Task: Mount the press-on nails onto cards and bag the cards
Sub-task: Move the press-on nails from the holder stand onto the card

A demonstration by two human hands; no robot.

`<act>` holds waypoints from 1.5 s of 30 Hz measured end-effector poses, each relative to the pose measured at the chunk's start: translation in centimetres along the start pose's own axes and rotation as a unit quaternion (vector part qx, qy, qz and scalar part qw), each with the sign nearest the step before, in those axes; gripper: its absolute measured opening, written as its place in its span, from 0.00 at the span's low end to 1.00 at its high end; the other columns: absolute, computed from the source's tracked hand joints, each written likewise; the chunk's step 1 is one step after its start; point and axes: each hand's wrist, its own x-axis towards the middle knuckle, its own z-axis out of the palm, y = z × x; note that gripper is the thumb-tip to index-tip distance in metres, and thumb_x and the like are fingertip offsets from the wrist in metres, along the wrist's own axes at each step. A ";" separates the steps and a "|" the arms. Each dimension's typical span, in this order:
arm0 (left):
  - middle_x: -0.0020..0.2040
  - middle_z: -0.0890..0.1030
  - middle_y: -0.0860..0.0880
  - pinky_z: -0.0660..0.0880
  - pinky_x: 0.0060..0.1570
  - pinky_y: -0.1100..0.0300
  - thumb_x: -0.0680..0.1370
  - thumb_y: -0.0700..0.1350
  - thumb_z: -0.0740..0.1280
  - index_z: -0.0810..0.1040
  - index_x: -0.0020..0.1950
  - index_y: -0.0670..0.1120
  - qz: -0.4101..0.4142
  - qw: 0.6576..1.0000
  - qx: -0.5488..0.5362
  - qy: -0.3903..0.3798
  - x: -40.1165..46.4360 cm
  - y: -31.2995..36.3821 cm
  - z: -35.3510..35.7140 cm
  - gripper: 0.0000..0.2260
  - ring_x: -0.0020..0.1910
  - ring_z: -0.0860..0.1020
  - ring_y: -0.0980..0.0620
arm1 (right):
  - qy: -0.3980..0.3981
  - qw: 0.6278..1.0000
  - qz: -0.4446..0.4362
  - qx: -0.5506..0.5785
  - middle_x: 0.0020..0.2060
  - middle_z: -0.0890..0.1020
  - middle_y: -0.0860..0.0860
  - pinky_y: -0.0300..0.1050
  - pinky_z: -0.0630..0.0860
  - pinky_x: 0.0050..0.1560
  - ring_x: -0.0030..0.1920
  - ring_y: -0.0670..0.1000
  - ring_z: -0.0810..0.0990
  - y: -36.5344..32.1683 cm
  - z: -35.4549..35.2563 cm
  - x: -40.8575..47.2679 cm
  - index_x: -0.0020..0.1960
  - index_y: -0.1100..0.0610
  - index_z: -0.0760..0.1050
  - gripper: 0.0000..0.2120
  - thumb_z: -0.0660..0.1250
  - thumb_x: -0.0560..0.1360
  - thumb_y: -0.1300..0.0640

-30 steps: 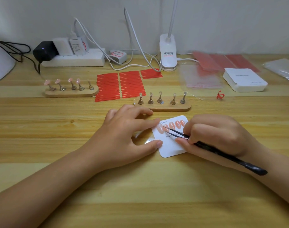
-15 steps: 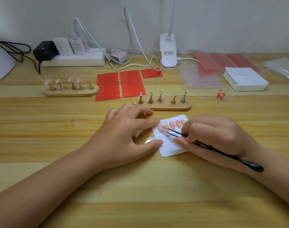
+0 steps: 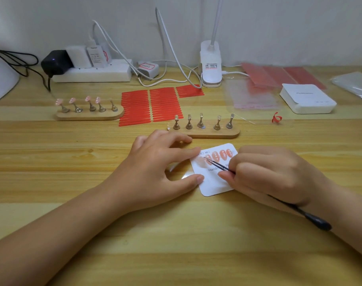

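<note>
On the wooden desk (image 3: 52, 234) against a white wall (image 3: 279, 21), the left hand (image 3: 155, 170), fingers spread, pins the card (image 3: 213, 184); the right hand (image 3: 275, 174) pinches tweezers (image 3: 215, 164). Power strip (image 3: 93, 74) at eleven o'clock.

Your card (image 3: 214, 182) lies on the desk (image 3: 176, 244) between your left hand (image 3: 155, 172) and right hand (image 3: 275, 174). Just behind it stands one nail stand (image 3: 206, 132); a second stand (image 3: 89, 114) sits farther left. The adhesive strips (image 3: 151, 106) lie between and behind them. The stack of cards (image 3: 308, 99) sits far right, bags (image 3: 252, 96) to its left, and the power strip (image 3: 91, 74) along the back.
</note>
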 end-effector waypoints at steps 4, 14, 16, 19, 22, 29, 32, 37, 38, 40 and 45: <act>0.62 0.70 0.61 0.52 0.55 0.65 0.67 0.68 0.53 0.74 0.63 0.61 0.001 1.000 0.006 0.000 -0.1 0.1 0.0 0.28 0.62 0.61 0.63 | -0.050 0.997 -0.046 -0.040 0.27 0.67 0.55 0.46 0.62 0.23 0.30 0.52 0.59 -0.4 -0.5 0.2 0.32 0.61 0.71 0.12 0.69 0.66 0.75; 0.56 0.74 0.60 0.56 0.57 0.62 0.68 0.64 0.58 0.77 0.60 0.55 0.015 1.000 -0.012 0.020 -0.1 0.3 -0.2 0.25 0.58 0.67 0.61 | -0.060 0.991 -0.063 -0.097 0.29 0.63 0.53 0.43 0.56 0.29 0.33 0.51 0.56 -1.1 -0.9 0.8 0.34 0.63 0.73 0.09 0.63 0.70 0.73; 0.55 0.74 0.60 0.56 0.56 0.62 0.68 0.64 0.58 0.78 0.59 0.55 0.017 0.999 -0.014 0.025 -0.1 0.4 -0.2 0.24 0.57 0.67 0.61 | -0.064 0.989 -0.077 -0.106 0.28 0.67 0.53 0.43 0.57 0.28 0.33 0.50 0.57 -1.3 -0.7 0.9 0.41 0.58 0.69 0.08 0.61 0.72 0.70; 0.54 0.74 0.60 0.56 0.55 0.62 0.69 0.64 0.59 0.78 0.58 0.55 0.020 0.999 -0.013 0.030 -0.1 0.4 -0.2 0.24 0.56 0.68 0.60 | -0.071 0.986 -0.090 -0.118 0.28 0.70 0.53 0.42 0.58 0.29 0.33 0.50 0.58 -1.5 -0.7 1.0 0.44 0.56 0.64 0.10 0.59 0.73 0.69; 0.54 0.75 0.59 0.57 0.55 0.61 0.69 0.63 0.59 0.79 0.58 0.54 0.025 0.999 -0.009 0.034 -0.2 0.5 -0.2 0.23 0.56 0.68 0.60 | -0.074 0.984 -0.093 -0.136 0.27 0.70 0.52 0.43 0.60 0.28 0.29 0.51 0.62 -1.7 -0.5 1.0 0.42 0.56 0.65 0.11 0.61 0.71 0.70; 0.50 0.77 0.59 0.61 0.53 0.56 0.68 0.61 0.62 0.80 0.51 0.53 0.036 0.998 -0.009 0.059 -0.2 0.7 -0.4 0.19 0.52 0.73 0.59 | -0.074 0.980 -0.103 -0.152 0.27 0.69 0.52 0.44 0.62 0.27 0.29 0.51 0.64 -1.8 -0.4 1.1 0.43 0.55 0.63 0.13 0.62 0.70 0.71; 0.49 0.78 0.59 0.63 0.52 0.56 0.68 0.61 0.63 0.79 0.49 0.52 0.036 0.998 -0.009 0.059 -0.2 0.8 -0.4 0.17 0.51 0.75 0.58 | -0.068 0.981 -0.100 -0.155 0.27 0.69 0.52 0.44 0.61 0.27 0.29 0.51 0.63 -1.7 -0.3 1.1 0.43 0.55 0.63 0.13 0.61 0.71 0.71; 0.49 0.79 0.60 0.63 0.52 0.56 0.68 0.62 0.63 0.80 0.49 0.52 0.038 0.998 -0.011 0.052 -0.2 0.7 -0.4 0.18 0.50 0.76 0.57 | -0.074 0.980 -0.103 -0.156 0.28 0.71 0.52 0.43 0.59 0.29 0.29 0.52 0.65 -1.8 -0.3 1.1 0.43 0.55 0.63 0.12 0.59 0.72 0.71; 0.49 0.79 0.60 0.63 0.52 0.55 0.68 0.62 0.63 0.80 0.49 0.53 0.039 0.998 -0.011 0.050 -0.2 0.8 -0.4 0.18 0.50 0.76 0.57 | -0.076 0.980 -0.101 -0.156 0.28 0.72 0.52 0.43 0.59 0.29 0.29 0.51 0.65 -1.8 -0.3 1.1 0.43 0.55 0.62 0.12 0.58 0.72 0.71; 0.48 0.78 0.60 0.63 0.52 0.56 0.69 0.62 0.63 0.81 0.49 0.53 0.039 0.998 -0.009 0.049 -0.2 0.8 -0.4 0.17 0.50 0.76 0.57 | -0.079 0.980 -0.097 -0.153 0.28 0.72 0.52 0.43 0.59 0.29 0.29 0.51 0.65 -1.9 -0.3 1.2 0.43 0.55 0.62 0.12 0.57 0.73 0.71; 0.47 0.78 0.59 0.62 0.53 0.55 0.69 0.62 0.62 0.82 0.49 0.54 0.037 0.998 -0.010 0.048 -0.3 0.9 -0.5 0.17 0.49 0.76 0.57 | -0.081 0.980 -0.097 -0.156 0.28 0.71 0.51 0.42 0.59 0.29 0.29 0.51 0.65 -1.8 -0.4 1.3 0.44 0.55 0.63 0.10 0.57 0.74 0.70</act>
